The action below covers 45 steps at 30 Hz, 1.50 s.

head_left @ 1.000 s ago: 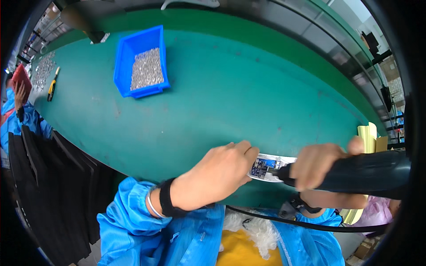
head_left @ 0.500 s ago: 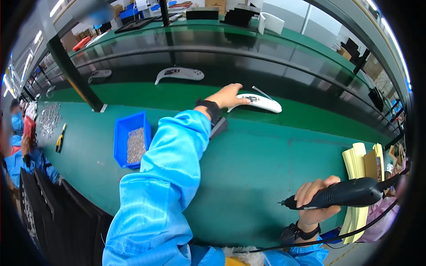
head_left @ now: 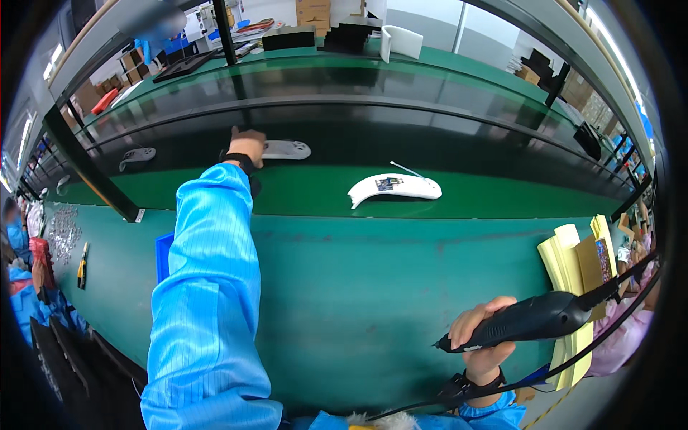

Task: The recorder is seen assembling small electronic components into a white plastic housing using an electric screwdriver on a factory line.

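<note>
left hand (head_left: 247,145) at far white housing (head_left: 289,150), can't tell its grip | right hand (head_left: 481,333) wrapped round black driver (head_left: 527,320) | snagged cord (head_left: 609,289) could yank it, tbh

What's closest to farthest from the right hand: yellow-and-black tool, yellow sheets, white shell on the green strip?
1. Yellow sheets: just right of the right hand.
2. White shell: ahead, leftward.
3. Yellow-and-black tool: far left.

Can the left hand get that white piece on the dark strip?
Probably yes: the left hand is right at the left end of the white piece, and nothing seems to block it. I can't tell whether they touch.
</note>
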Available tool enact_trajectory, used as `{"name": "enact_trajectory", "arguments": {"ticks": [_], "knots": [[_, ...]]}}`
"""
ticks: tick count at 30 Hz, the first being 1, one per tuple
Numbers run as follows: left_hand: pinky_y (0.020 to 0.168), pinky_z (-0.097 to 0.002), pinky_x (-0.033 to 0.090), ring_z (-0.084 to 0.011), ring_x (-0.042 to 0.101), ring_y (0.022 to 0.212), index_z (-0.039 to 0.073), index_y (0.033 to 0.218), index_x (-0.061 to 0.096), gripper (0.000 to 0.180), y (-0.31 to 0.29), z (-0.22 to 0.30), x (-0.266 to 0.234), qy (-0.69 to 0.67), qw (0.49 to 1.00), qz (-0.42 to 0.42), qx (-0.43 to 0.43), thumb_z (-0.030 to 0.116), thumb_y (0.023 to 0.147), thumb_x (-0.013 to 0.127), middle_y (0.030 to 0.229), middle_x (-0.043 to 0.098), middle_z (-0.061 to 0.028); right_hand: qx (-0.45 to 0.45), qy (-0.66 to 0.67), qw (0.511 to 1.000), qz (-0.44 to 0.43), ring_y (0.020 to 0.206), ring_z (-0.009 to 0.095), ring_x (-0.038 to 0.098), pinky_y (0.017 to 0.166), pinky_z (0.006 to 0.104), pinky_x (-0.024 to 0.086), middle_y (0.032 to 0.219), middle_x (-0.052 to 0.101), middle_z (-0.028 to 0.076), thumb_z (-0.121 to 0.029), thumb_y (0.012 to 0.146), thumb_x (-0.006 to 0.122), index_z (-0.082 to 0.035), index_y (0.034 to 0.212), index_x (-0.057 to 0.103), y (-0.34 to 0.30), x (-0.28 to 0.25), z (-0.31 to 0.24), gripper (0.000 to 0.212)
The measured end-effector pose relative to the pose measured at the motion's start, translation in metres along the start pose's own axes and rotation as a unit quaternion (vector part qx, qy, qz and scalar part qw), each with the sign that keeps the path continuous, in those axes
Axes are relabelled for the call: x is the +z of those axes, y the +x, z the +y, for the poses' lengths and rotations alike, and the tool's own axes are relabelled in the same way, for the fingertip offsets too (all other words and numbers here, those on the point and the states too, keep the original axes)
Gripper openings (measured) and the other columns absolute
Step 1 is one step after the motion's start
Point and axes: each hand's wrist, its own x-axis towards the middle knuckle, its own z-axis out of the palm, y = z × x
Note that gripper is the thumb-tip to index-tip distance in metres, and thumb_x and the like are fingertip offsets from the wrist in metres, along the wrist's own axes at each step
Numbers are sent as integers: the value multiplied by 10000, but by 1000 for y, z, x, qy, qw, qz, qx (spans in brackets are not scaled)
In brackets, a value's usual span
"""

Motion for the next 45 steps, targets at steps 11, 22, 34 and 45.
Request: {"name": "enact_trajectory", "arguments": {"ticks": [11, 22, 34, 45], "knots": [[603, -364, 458, -267, 570, 707, 68, 857, 551, 404, -287, 101, -69, -151, 950, 101, 253, 196, 526, 743, 785, 533, -91, 3, 20, 999, -35, 494, 180, 517, 459, 291, 440, 575, 493, 85, -352, 742, 667, -52, 1091, 326, -5, 20, -14, 573], [639, -353, 462, -266, 579, 731, 19, 963, 520, 371, -365, 92, -31, -324, 908, 227, 135, 138, 643, 664, 865, 556, -124, -29, -46, 998, -14, 693, 241, 590, 672, 386, 523, 832, 527, 166, -454, 737, 633, -104, 1163, 273, -9, 36, -17, 659], [605, -375, 469, -301, 588, 684, 46, 690, 640, 110, -309, -28, 40, -220, 963, 93, -123, 147, 656, 670, 688, 606, -131, -22, -30, 998, -42, 464, 159, 489, 478, 293, 439, 587, 462, 48, -541, 777, 529, -83, 1179, 268, -7, 49, -14, 663], [670, -332, 387, -192, 526, 702, 110, 676, 649, 104, -371, 46, -20, -424, 862, 264, 90, 115, 597, 716, 740, 570, -17, -2, 158, 981, -117, 490, 195, 527, 497, 331, 458, 624, 523, 103, -665, 708, 484, -83, 1167, 262, -14, 89, -1, 774]]}}
